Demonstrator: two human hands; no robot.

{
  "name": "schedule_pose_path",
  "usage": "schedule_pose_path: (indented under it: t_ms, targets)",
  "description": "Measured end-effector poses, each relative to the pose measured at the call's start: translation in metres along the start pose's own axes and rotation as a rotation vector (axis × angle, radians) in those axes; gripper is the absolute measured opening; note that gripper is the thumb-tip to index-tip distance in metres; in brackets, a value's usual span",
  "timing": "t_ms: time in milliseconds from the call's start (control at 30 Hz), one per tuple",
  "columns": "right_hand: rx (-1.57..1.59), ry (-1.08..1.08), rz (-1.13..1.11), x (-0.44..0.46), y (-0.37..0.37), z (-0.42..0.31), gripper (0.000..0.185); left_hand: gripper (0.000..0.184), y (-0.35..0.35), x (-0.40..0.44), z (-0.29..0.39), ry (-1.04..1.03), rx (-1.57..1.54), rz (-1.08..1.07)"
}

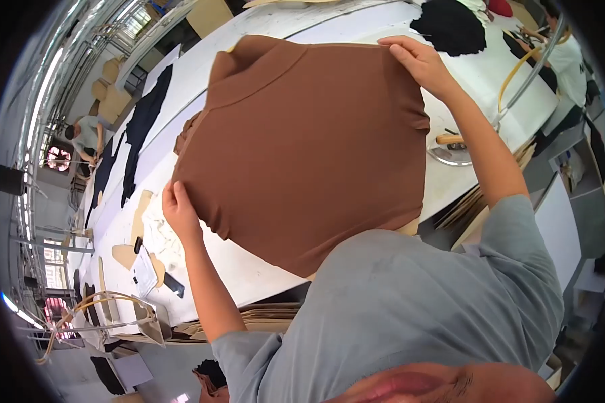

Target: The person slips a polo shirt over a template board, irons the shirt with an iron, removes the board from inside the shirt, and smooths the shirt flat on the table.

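A large brown garment (302, 148) is stretched out over the white table in front of my body. It looks like smooth cloth, with a seam line near its upper left and a raised folded band at the top. My left hand (181, 207) grips its left edge, fingers partly behind the cloth. At the upper right corner, my right hand (420, 64) pinches the edge between thumb and fingers. Small folds bunch at the right side and lower left. A pale edge shows under the cloth near my shirt; what it belongs to is hidden.
On the white table (242, 265) lie a phone (174, 285), papers (143, 272) and tan pattern pieces (123, 255). Black cloth (450, 27) is heaped at the back right. A round metal stand base (450, 156) is right of the garment. Other people (87, 138) work farther off.
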State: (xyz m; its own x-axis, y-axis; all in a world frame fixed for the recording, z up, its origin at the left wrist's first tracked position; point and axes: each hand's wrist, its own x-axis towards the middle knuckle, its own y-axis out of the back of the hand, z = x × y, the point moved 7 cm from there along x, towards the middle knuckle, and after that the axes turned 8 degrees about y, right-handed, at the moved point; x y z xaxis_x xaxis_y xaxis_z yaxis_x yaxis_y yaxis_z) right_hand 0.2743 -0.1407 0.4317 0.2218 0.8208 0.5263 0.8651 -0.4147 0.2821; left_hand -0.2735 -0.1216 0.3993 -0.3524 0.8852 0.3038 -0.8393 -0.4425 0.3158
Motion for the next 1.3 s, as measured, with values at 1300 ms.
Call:
schedule_pose_path:
  t_ms: [1300]
  targets:
    - [-0.644,0.384,-0.487,0.038,-0.104,-0.096,0.032,0.026,-0.102,0.017,0.139,-0.232,0.579,-0.536]
